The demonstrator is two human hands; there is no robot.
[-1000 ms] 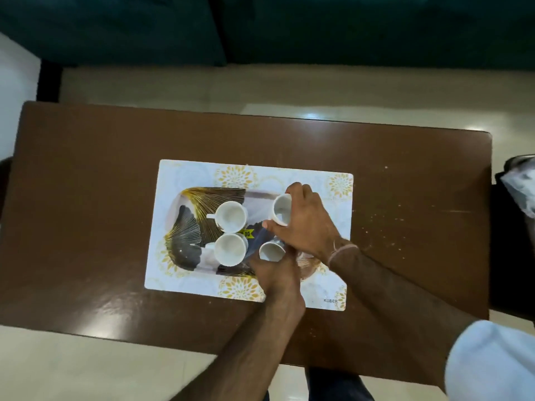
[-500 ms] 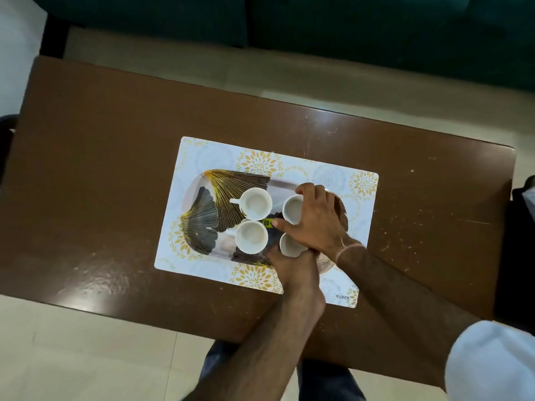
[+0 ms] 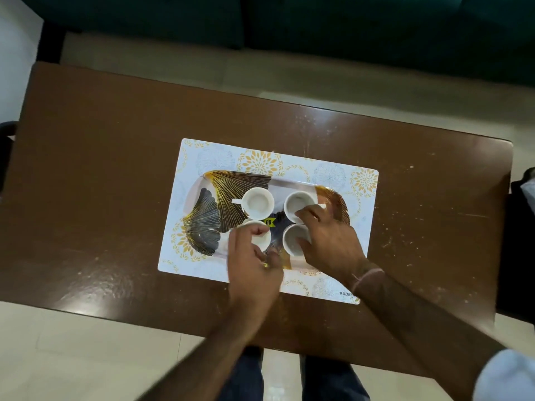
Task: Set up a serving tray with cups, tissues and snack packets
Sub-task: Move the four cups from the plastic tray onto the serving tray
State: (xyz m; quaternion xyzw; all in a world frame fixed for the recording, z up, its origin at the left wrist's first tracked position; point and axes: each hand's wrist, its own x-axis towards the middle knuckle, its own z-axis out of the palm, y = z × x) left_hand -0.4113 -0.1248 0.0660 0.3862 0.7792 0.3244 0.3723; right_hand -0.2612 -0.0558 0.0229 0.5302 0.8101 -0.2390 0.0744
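Brown table (image 3: 115,169): four white cups (image 3: 258,201) now spaced on tray (image 3: 202,209). Left hand (image 3: 252,256) shifted to near-left cup, loosely curled; right hand (image 3: 327,241) fingers spread over right pair. Tissues, snacks pending.

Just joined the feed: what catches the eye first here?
Four white cups cluster in a square on the gold-leaf tray, which sits on a floral placemat mid-table. Both hands are among them: the right hand over the right pair, the left hand at the near-left cup.

Blurred left hand (image 3: 251,257) covers much of the near-left cup (image 3: 262,237)
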